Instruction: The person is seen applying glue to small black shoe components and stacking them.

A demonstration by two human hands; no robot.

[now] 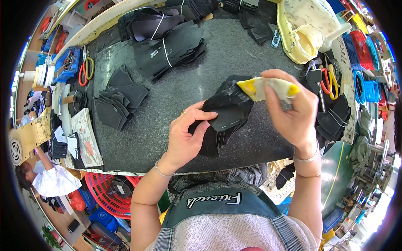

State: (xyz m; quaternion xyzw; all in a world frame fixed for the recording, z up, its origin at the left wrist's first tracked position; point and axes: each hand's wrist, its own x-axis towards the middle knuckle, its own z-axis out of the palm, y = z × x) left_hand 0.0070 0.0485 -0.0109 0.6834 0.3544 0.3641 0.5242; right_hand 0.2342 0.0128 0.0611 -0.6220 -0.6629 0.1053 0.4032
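Note:
My left hand (186,131) is closed on a stack of thin black cut pieces (228,118), pinching them between thumb and fingers above the dark worktop. The upper pieces lie fanned, and a row of short pale marks runs along one edge. My right hand (295,106) grips a stubby whitish applicator with yellow ends (260,89). Its pointed yellow tip is at the far edge of the black pieces; whether it touches them I cannot tell. What the tip is made of does not show clearly.
Tied black bundles (178,50) lie at the back, loose black pieces (119,98) at the left. A cream-crusted pot (307,42) stands back right, near a blue clip (275,38). Scissors lie left (86,71) and right (330,81). A person in white (54,180) is beyond the left edge.

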